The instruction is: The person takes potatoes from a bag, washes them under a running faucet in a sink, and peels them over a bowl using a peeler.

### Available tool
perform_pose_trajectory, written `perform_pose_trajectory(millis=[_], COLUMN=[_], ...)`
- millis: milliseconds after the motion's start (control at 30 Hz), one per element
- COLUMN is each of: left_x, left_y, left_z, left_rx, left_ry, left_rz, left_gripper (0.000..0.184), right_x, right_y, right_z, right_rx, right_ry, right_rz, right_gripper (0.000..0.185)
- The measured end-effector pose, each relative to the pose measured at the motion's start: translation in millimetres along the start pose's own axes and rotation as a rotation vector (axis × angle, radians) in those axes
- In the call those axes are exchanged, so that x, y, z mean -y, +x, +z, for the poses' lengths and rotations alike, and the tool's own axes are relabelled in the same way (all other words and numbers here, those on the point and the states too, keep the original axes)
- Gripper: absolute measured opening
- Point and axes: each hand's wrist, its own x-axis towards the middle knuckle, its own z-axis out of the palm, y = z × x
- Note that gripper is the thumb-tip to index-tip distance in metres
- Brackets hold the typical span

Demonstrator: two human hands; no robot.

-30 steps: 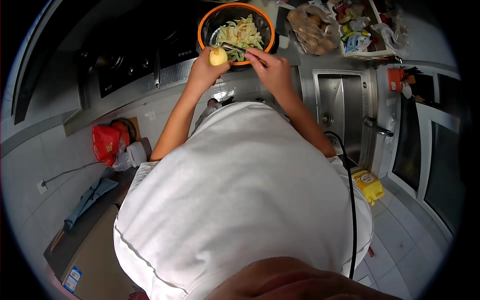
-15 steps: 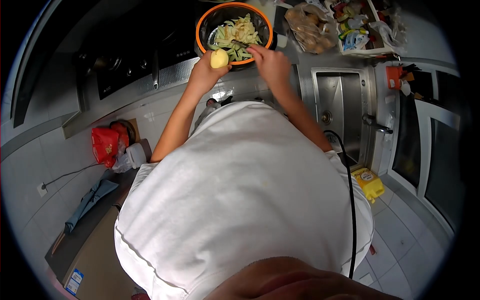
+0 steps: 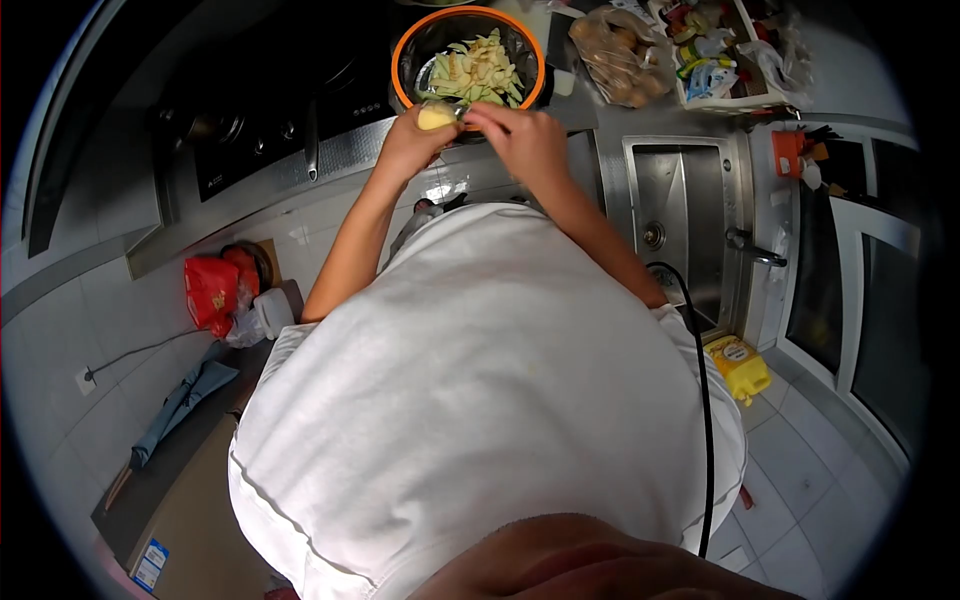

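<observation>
My left hand (image 3: 406, 146) is closed around a pale yellow peeled potato (image 3: 435, 118) at the near rim of an orange-rimmed bin (image 3: 541, 75). Gripped in my right hand (image 3: 532, 147) is a small metal peeler (image 3: 460, 113), mostly covered by the fingers. Its end is against or very close to the potato's right side. Inside the bin, on a dark lining, lies a heap of pale green and yellowish peelings (image 3: 480, 68).
Left of the bin is a black cooktop (image 3: 270, 130). To the right are a plastic bag of brownish round items (image 3: 622, 55), a white box (image 3: 765, 100) full of packets, and a steel sink (image 3: 675, 190). A black cable (image 3: 704, 420) hangs over my shirt.
My right hand has moved left and slightly down with the peeler, from over the bin to the potato. My left hand has tilted the potato a little.
</observation>
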Motion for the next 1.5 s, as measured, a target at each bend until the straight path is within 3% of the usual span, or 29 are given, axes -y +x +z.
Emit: perform_pose_trajectory(millis=[100, 167, 333, 433, 533, 567, 600, 700, 833, 900, 1067, 1167, 1233, 1433, 1500], left_x=[3, -2, 0, 3, 0, -2, -6, 0, 0, -6, -5, 2, 5, -1, 2], left_y=[-5, -6, -4, -1, -2, -6, -9, -4, -2, -8, -11, -10, -4, 1, 2], left_z=[4, 3, 2, 2, 6, 6, 6, 4, 8, 12, 8, 7, 2, -1, -4], left_rx=[-0.031, -0.086, -0.150, -0.248, -0.220, -0.168, -0.115, -0.131, -0.149, -0.180, -0.126, -0.140, -0.060, -0.029, -0.023], left_ry=[0.066, 0.135, 0.154, 0.384, 0.272, 0.211, 0.151, 0.096, 0.127, 0.162, 0.199, 0.191, 0.037, -0.035, -0.073], left_rz=[0.025, 0.079, 0.221, 0.207, 0.281, 0.164, 0.048, 0.083, 0.145, 0.210, 0.129, 0.148, 0.195, 0.104, 0.113], left_gripper=[0.033, 0.037, 0.035, 0.034, 0.033, 0.035, 0.038, 0.044, 0.046, 0.039, 0.039, 0.037, 0.035, 0.027, 0.026], right_x=[-32, -39, -2, 10, 4, -5, -19, -26, 1, 14, -1, -27, -25, 12, 7], right_y=[-1, 0, 1, -3, -4, -2, -1, 0, -7, -8, -3, -2, -2, -3, -7], right_z=[5, -1, -8, 2, 8, 9, 10, 4, 1, 8, 12, 9, 4, 3, 14], right_rx=[-0.043, 0.047, 0.007, -0.051, -0.044, -0.045, -0.054, -0.011, 0.047, -0.045, -0.062, -0.057, 0.049, 0.053, 0.061], right_ry=[-0.045, -0.071, 0.114, 0.189, 0.076, 0.075, 0.038, -0.055, 0.101, 0.166, 0.075, -0.113, -0.085, 0.340, 0.249], right_rz=[0.118, 0.198, 0.191, 0.091, 0.029, 0.029, 0.122, 0.254, 0.193, 0.023, 0.028, 0.175, 0.315, 0.348, 0.271], right_gripper=[0.027, 0.027, 0.024, 0.023, 0.023, 0.023, 0.023, 0.024, 0.024, 0.023, 0.024, 0.025, 0.025, 0.023, 0.024])
